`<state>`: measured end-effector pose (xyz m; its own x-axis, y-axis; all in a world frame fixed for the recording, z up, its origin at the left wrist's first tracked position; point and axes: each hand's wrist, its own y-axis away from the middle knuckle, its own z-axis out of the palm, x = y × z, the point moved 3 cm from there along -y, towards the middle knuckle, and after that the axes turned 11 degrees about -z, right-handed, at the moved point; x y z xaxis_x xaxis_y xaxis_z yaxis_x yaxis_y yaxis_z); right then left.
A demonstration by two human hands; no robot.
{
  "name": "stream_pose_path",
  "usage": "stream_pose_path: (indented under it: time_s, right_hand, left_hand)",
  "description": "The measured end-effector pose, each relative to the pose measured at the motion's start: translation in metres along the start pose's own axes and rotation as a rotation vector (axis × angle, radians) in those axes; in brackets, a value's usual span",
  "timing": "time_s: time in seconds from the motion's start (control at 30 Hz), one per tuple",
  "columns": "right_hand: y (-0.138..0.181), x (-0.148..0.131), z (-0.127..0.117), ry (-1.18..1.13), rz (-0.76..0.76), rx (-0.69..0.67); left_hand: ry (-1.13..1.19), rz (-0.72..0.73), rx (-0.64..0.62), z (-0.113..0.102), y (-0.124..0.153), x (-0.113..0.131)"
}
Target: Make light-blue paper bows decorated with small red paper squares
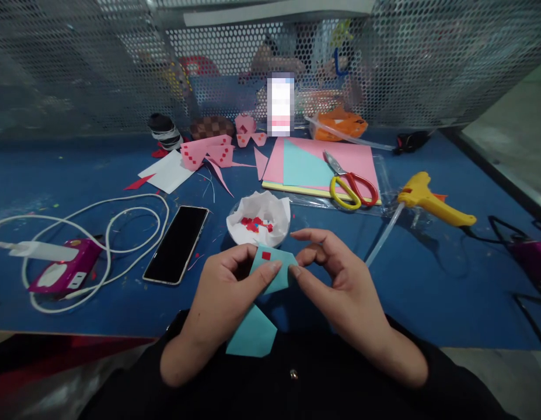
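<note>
Between my hands is a light-blue paper cut-out, its upper part carrying a small red paper square and its lower part hanging near my left wrist. My left hand grips it, thumb on the front and fingers behind. At the paper's right edge, my right hand pinches the corner between thumb and a bent finger, while the index finger stretches out above. Just beyond the paper sits a white paper-lined bowl with several red paper squares in it.
Pink paper butterflies, scissors on coloured paper sheets, and a yellow glue gun lie farther back. A phone and a purple power socket with white cable are left. A perforated metal screen closes the back.
</note>
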<state>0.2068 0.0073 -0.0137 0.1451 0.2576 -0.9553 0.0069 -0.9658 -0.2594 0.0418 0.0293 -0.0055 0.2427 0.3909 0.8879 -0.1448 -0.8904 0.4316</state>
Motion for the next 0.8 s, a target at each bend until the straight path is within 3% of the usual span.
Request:
stream_pose_path:
  time_s: [0.8]
  right_hand:
    - [0.0001,0.0008,-0.0004,0.005,-0.010,-0.006]
  left_hand:
    - [0.030,-0.018,-0.002,-0.0017,-0.0005,-0.0028]
